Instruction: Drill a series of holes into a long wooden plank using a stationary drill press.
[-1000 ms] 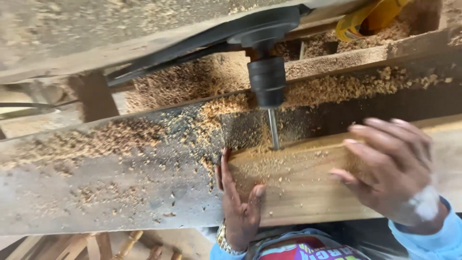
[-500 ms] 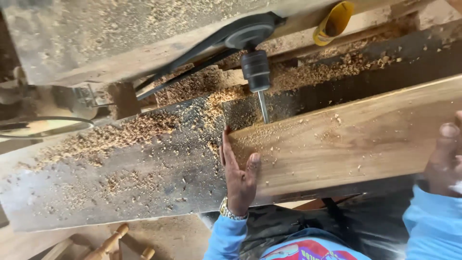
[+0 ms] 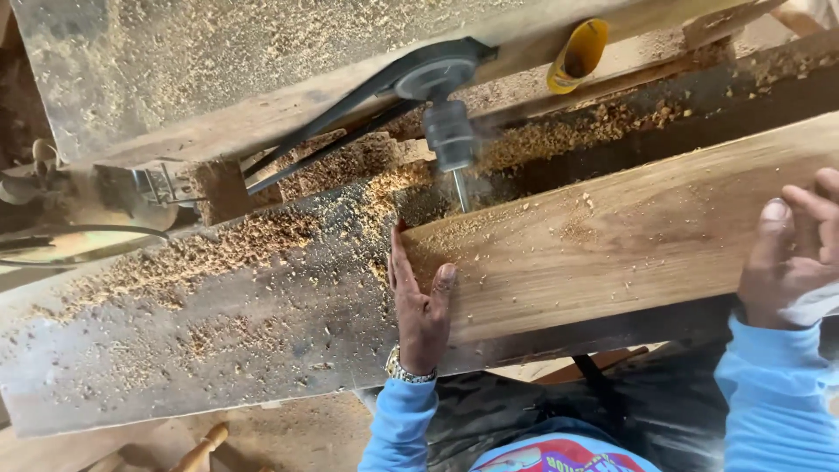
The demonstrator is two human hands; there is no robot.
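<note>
While one drill bit (image 3: 460,190) meets one plank (image 3: 612,249), left hand (image 3: 421,301) flat open, right hand (image 3: 795,253) gripping plank.

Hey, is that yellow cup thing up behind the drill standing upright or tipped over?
Tipped over. The yellow cup lies on its side on the wooden ledge behind the drill chuck, its open mouth facing the camera; what is inside cannot be told.

Soft, even daylight fills the scene, brightest on the pale plank (image 3: 629,253) and the sawdust heaps (image 3: 218,253). No harsh glare shows. Deep shadow lies in the gap behind the plank and under the worktop (image 3: 175,350). The drill bit (image 3: 461,190) and left hand (image 3: 421,301) look fairly sharp; the right hand (image 3: 800,258) at the frame edge looks slightly soft.
</note>
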